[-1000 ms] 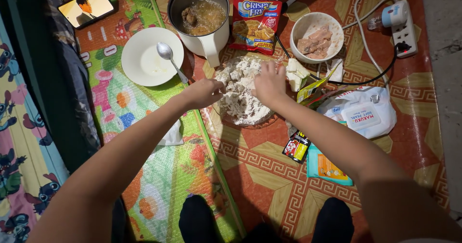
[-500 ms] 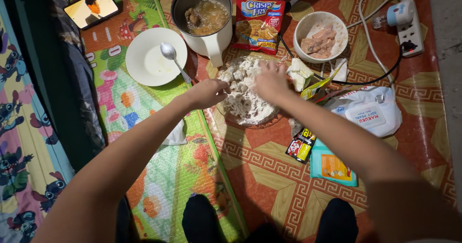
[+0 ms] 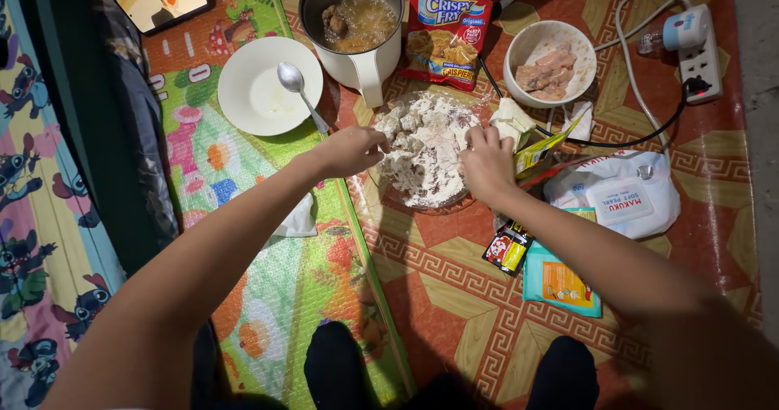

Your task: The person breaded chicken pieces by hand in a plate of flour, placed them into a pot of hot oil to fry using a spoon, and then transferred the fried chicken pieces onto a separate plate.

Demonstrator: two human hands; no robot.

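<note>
A clear plate (image 3: pixel 422 201) on the floor holds several flour-coated meat pieces (image 3: pixel 430 146). My left hand (image 3: pixel 353 148) rests at the plate's left rim, fingers curled against the coated pieces. My right hand (image 3: pixel 487 162) sits at the right rim, fingers bent into the floured pile. Whether either hand pinches a piece is hidden by the fingers. Behind the plate stands a grey cooking pot (image 3: pixel 355 22) with pieces in bubbling oil, and a white bowl (image 3: pixel 550 62) of raw meat strips.
A white plate with a spoon (image 3: pixel 270 85) lies left of the pot. A red breading-mix pouch (image 3: pixel 447 30), a white wipes pack (image 3: pixel 618 193), small sachets (image 3: pixel 507 248), a power strip (image 3: pixel 698 49) with cables and a phone (image 3: pixel 161 0) surround the spot. My legs are below.
Both hands have drawn apart from over the pile's top to the plate's left and right rims.
</note>
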